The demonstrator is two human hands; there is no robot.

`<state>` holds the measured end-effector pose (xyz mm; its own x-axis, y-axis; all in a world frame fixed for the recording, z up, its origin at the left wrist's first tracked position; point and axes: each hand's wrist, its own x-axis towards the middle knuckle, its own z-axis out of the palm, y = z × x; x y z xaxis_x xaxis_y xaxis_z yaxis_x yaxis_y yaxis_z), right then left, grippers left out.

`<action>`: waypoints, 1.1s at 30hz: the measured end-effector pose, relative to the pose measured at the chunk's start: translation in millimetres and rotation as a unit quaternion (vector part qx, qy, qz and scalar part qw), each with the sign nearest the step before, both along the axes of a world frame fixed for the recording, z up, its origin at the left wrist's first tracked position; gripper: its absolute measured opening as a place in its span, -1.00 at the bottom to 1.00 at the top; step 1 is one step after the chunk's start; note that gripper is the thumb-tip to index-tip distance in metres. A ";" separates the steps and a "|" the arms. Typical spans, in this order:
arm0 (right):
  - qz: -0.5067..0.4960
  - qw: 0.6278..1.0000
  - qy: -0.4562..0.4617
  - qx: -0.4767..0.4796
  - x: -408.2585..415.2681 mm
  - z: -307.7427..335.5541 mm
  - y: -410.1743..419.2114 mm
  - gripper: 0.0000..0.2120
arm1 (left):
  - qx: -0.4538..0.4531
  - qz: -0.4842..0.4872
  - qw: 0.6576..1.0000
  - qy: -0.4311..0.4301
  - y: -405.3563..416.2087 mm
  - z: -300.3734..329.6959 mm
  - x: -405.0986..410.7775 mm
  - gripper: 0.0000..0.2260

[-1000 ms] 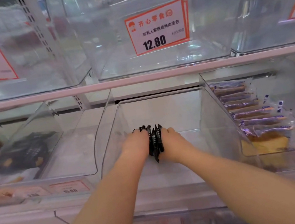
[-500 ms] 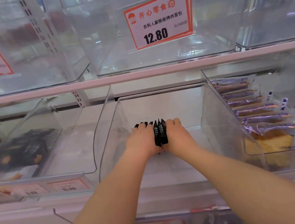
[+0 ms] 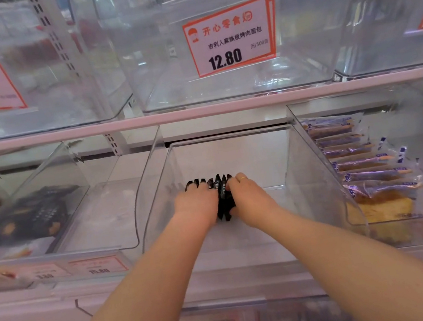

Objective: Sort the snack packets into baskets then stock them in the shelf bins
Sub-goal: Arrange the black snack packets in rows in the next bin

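Being pressed together between the left hand (image 3: 196, 204) and right hand (image 3: 250, 198), whose grip is curled round them, the black snack packets (image 3: 221, 195) are being stocked in the centre-frame bin (image 3: 288, 175), with upper bins (image 3: 220, 86) seemingly unfilled.

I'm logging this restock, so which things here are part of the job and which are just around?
In the job: left hand, right hand, black packets, middle bin.
Just around: cake bin, price tag, left bin.
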<state>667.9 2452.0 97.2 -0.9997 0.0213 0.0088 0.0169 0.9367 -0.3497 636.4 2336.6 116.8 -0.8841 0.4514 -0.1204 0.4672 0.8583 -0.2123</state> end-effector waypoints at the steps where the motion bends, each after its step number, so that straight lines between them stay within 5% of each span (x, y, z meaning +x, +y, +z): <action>1: 0.009 1.000 -0.013 0.011 1.9 -0.7 1.3 -0.56 | -0.013 -0.002 1.000 -0.008 -0.9 1.1 0.5 -0.63; 6: 0.015 0.997 -0.055 0.047 15.7 16.6 10.9 -0.54 | -0.010 -0.001 0.999 -0.052 -8.0 13.0 8.1 -0.56; 10: 0.048 0.996 -0.054 0.049 42.7 51.0 12.4 -0.73 | -0.002 -0.060 0.998 -0.024 -13.3 38.5 33.6 -0.67; 19: 0.089 0.973 0.014 -0.212 199.7 92.5 60.9 -0.86 | 0.118 -0.273 0.953 0.055 -11.8 80.6 151.5 -0.78; 24: 0.051 0.955 -0.042 -0.289 258.0 35.6 86.9 -0.84 | 0.099 -0.352 0.931 0.013 22.4 39.2 208.7 -0.78; 28: -0.008 0.969 -0.133 -0.207 281.4 -47.2 112.6 -0.96 | 0.024 -0.344 0.934 -0.094 48.0 -31.7 240.3 -0.77; 33: -0.076 0.949 -0.291 -0.094 316.3 -141.2 145.8 -0.78 | -0.050 -0.281 0.932 -0.223 61.6 -136.2 271.7 -0.78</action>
<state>984.2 2597.8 -44.0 -0.8197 0.1112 -0.5618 0.3874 0.8301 -0.4010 908.1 2398.2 -19.4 -0.3625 0.7955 -0.4855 0.8982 0.4372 0.0456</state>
